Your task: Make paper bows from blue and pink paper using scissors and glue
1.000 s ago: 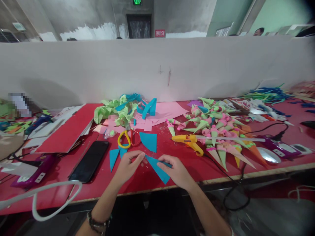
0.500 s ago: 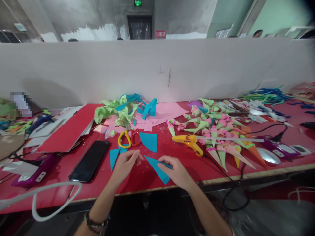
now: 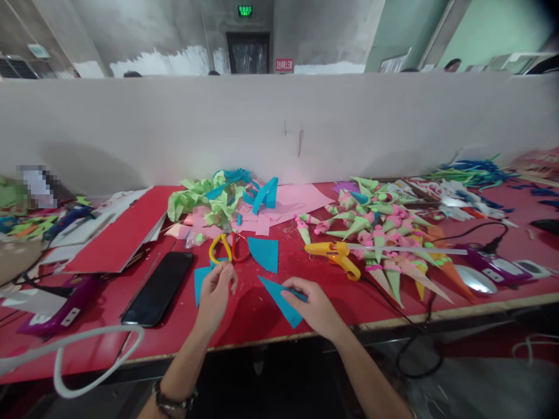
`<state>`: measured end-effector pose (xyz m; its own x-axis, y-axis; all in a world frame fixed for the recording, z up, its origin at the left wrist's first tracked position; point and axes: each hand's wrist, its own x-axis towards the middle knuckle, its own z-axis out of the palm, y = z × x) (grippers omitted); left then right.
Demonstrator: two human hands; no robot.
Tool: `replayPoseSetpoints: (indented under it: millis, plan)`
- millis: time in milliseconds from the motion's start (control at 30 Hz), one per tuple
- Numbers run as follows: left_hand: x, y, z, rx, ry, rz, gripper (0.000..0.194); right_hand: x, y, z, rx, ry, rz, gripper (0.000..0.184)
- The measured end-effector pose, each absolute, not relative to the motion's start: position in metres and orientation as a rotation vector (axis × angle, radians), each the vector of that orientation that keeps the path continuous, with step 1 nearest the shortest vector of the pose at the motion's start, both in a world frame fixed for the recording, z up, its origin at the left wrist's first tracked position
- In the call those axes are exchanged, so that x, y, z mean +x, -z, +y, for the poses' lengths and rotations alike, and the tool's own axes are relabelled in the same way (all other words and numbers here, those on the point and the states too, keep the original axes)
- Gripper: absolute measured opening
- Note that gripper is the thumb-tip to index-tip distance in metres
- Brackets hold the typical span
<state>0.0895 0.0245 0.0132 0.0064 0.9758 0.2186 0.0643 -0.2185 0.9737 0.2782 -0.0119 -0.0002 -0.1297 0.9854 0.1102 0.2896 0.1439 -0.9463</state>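
A folded or rolled piece of blue paper (image 3: 282,299) is pinched in my right hand (image 3: 312,302), its point directed up and left over the table's front part. My left hand (image 3: 216,291) is beside it with fingers curled together; whether they hold anything is hidden. It hovers just below the yellow and red scissor handles (image 3: 221,249), partly covering another blue paper piece (image 3: 200,279). A blue quarter-circle of paper (image 3: 265,255) lies flat between and beyond the hands. To the right rests a yellow glue gun (image 3: 332,254) with a clear stick in its back.
A black phone (image 3: 158,288) lies left, near red boards (image 3: 117,233). Crumpled green and blue scraps (image 3: 205,201) sit at the back. Several small paper cones (image 3: 375,227) are heaped right. A white partition (image 3: 183,128) stands behind; a white cable loop (image 3: 98,331) hangs over the left edge.
My left hand has moved left, away from the blue paper and toward the scissors, covering more of the blue piece there. My right hand stays nearly still with its paper.
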Motion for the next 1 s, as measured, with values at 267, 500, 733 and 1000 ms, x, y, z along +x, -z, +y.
replayPoseSetpoints:
  millis: [267, 500, 733, 1000]
  plan:
    - [0.092, -0.005, 0.027, 1.347, -1.354, 0.849, 0.024, 0.276, -0.004, -0.014, -1.233, -1.030, -1.560, 0.013]
    - [0.089, -0.008, 0.018, 1.699, -1.092, 0.927, 0.032, 0.274, -0.005, -0.014, -1.224, -1.030, -1.559, 0.014]
    - [0.089, -0.007, 0.014, 1.723, -1.031, 1.000, 0.044, 0.272, -0.002, -0.015, -1.224, -1.059, -1.581, 0.015]
    - [0.091, -0.005, 0.020, 1.684, -0.905, 1.038, 0.039, 0.269, -0.005, -0.012, -1.223, -1.064, -1.537, 0.014]
